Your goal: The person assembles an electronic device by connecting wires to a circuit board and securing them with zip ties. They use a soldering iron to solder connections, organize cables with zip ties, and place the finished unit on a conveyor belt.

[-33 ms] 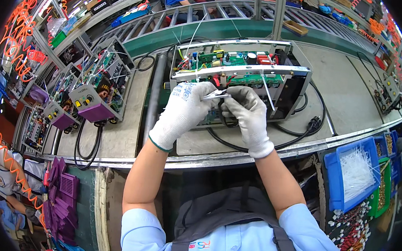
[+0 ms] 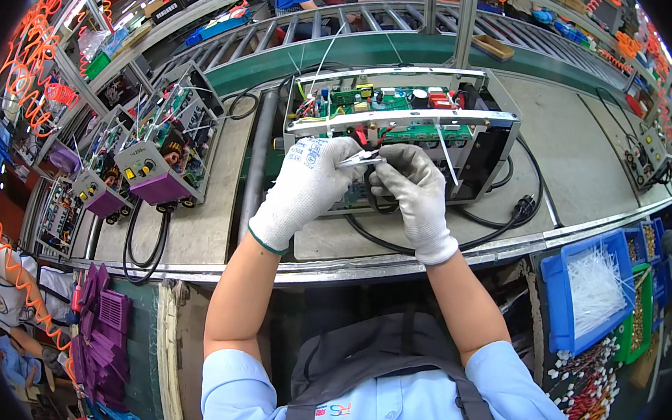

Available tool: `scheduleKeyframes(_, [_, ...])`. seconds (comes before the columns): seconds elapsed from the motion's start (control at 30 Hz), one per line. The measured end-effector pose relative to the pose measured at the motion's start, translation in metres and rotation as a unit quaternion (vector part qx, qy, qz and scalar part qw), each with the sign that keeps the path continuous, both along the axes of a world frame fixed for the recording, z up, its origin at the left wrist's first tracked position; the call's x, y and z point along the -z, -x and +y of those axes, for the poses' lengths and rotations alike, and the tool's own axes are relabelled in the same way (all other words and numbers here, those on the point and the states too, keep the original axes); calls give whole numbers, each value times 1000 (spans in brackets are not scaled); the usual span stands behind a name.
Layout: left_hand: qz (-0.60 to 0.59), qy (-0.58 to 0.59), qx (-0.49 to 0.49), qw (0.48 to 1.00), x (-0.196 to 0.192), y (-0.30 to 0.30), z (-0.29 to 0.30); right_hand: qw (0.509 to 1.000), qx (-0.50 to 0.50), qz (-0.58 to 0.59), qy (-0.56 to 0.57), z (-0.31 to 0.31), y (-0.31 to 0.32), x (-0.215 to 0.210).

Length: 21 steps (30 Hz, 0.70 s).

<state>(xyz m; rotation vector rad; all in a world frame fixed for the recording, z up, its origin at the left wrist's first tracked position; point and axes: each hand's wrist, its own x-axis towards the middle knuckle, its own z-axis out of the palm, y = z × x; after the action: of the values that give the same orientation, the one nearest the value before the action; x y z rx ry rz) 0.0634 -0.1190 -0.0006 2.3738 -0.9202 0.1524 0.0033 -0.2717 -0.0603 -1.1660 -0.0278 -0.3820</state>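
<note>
My left hand [image 2: 311, 178], in a white knit glove, is closed around a small silver tool [image 2: 358, 160] that looks like pliers. Its tip points toward my right hand [image 2: 415, 186], also gloved. The right fingers are pinched together at that tip; what they hold is too small to make out. Both hands are at the near side of an open-framed electronic unit [image 2: 394, 120] with green circuit boards. Red and dark wires [image 2: 367, 137] show just behind the tool. A white cable tie [image 2: 448, 157] sticks out from the unit, right of my right hand.
A black power cable [image 2: 475, 243] loops around the unit's near right side. More units with purple panels [image 2: 162, 188] stand at left. At right are a blue bin [image 2: 566, 339] of white ties and a green bin [image 2: 640, 313] of small parts. Behind runs a roller conveyor [image 2: 351, 22].
</note>
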Motion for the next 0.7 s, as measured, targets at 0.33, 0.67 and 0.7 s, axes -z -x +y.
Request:
scheduleKeyframes(0.33, [-35, 5, 19, 999, -4, 2, -4, 996, -28, -42, 72, 2, -3, 5])
scheduleKeyframes(0.67, [-25, 67, 2, 997, 13, 5, -5, 998, 1, -38, -47, 5, -5, 18])
scheduleKeyframes(0.7, [-25, 89, 3, 996, 14, 8, -4, 998, 22, -25, -54, 9, -5, 21])
